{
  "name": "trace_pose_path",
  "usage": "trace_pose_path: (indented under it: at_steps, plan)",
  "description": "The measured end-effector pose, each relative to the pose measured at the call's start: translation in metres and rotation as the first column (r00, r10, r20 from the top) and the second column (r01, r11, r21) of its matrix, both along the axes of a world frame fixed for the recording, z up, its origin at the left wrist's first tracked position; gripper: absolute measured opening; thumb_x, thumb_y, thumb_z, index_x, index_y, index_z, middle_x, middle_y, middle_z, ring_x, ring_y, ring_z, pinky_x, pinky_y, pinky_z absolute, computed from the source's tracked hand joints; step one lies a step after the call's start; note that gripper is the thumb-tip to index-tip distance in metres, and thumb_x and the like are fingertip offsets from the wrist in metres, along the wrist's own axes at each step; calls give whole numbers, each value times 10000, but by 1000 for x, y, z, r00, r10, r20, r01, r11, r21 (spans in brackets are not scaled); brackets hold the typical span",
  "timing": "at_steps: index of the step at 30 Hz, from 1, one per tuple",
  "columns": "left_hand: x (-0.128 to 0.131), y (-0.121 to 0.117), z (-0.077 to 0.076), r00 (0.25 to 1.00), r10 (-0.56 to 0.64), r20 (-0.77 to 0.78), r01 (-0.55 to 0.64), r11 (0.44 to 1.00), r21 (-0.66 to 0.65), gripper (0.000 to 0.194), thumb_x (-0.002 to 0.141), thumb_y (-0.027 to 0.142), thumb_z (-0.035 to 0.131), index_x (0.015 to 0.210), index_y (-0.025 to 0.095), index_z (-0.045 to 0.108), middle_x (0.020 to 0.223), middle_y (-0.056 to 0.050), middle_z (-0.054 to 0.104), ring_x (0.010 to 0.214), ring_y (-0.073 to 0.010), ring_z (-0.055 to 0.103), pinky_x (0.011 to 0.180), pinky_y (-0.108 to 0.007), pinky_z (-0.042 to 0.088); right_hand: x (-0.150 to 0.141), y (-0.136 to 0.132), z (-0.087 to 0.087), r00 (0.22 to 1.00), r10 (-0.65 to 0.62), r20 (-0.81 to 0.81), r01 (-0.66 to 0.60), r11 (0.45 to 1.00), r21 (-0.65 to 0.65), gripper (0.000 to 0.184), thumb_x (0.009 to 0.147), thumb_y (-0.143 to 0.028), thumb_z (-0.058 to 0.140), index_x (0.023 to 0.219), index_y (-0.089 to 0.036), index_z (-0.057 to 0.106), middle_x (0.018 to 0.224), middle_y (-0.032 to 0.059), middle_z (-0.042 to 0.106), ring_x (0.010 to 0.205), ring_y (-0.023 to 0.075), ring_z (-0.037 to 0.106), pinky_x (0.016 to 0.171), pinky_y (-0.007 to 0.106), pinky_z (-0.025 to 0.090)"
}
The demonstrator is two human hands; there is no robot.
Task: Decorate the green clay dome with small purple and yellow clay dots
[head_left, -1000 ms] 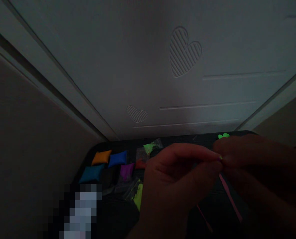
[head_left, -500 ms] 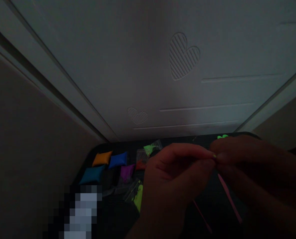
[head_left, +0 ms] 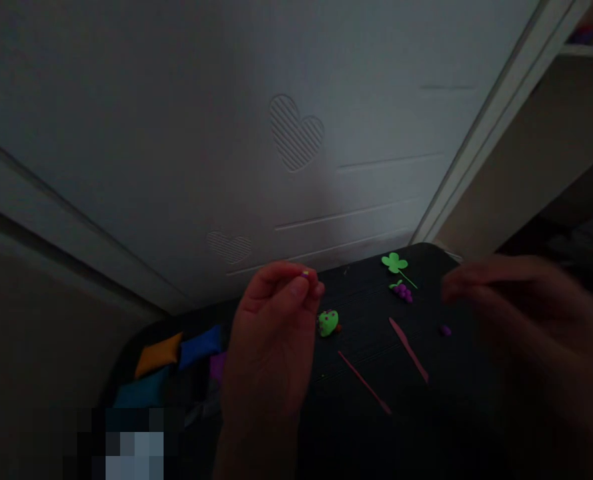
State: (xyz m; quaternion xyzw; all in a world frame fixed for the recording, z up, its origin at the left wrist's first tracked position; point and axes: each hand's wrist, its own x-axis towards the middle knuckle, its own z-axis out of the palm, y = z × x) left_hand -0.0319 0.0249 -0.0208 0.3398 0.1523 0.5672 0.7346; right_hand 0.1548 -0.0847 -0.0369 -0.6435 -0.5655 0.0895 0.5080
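My left hand (head_left: 271,333) is raised over the table with thumb and fingers pinched on a tiny purple and yellow piece of clay (head_left: 304,274). My right hand (head_left: 531,327), smeared by motion, hovers at the right with its fingertips pressed together; what they hold, if anything, is hidden. Below and between the hands lie a pink modelling knife (head_left: 409,350) and a thin pink modelling tool (head_left: 364,382). A purple clay lump (head_left: 445,330) sits near my right hand. Beside my left hand is a green dotted clay shape (head_left: 328,323) with a reddish-brown bit.
A green clay four-leaf clover (head_left: 394,263) and purple clay grapes (head_left: 402,291) lie at the dark table's (head_left: 356,300) back right. Orange (head_left: 159,355), blue (head_left: 200,348) and teal (head_left: 141,389) clay packets lie left. Behind rises a white panel (head_left: 176,133) with hearts.
My hands were together on the small piece; now they are apart, the piece staying in my left hand. My right hand has moved right. The view has turned right, uncovering the clay shapes.
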Motion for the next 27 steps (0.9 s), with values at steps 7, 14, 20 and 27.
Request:
trace_pose_path:
  at_steps: [7, 14, 20, 27]
  plan:
    - [-1, 1, 1, 999, -31, 36, 30, 999, 18, 123, 706, 84, 613, 756, 187, 657, 714, 33, 630, 711, -71, 590, 676, -179, 496, -9, -4, -86, 970, 223, 102, -103, 748, -655, 221, 861, -344, 473, 893, -154, 581, 810, 27, 599, 690, 121, 571, 619, 282, 480]
    - [-5, -2, 3, 999, -4, 38, 3, 1000, 29, 129, 706, 86, 608, 755, 193, 660, 714, 40, 625, 700, -62, 584, 679, -173, 486, -36, -4, -109, 881, 469, 60, -163, 422, -892, 264, 863, -317, 494, 1057, -143, 539, 1038, 62, 575, 883, 155, 577, 764, 359, 491]
    - [-4, -5, 5, 999, -6, 54, 6, 1000, 2, 120, 688, 88, 625, 747, 187, 659, 703, 30, 625, 703, -63, 580, 683, -177, 478, -22, -1, -108, 880, 473, 38, -160, 372, -914, 245, 865, -322, 490, 1006, -133, 555, 970, 50, 590, 826, 138, 583, 729, 335, 496]
    - [2, -13, 10, 993, -62, 101, 73, 991, -113, 170, 650, 76, 661, 781, 184, 658, 710, 31, 624, 704, -60, 583, 684, -178, 464, -2, 4, -76, 903, 416, -105, -345, 560, -753, 139, 853, -275, 452, 876, -174, 545, 814, 22, 609, 698, 119, 574, 596, 231, 464]
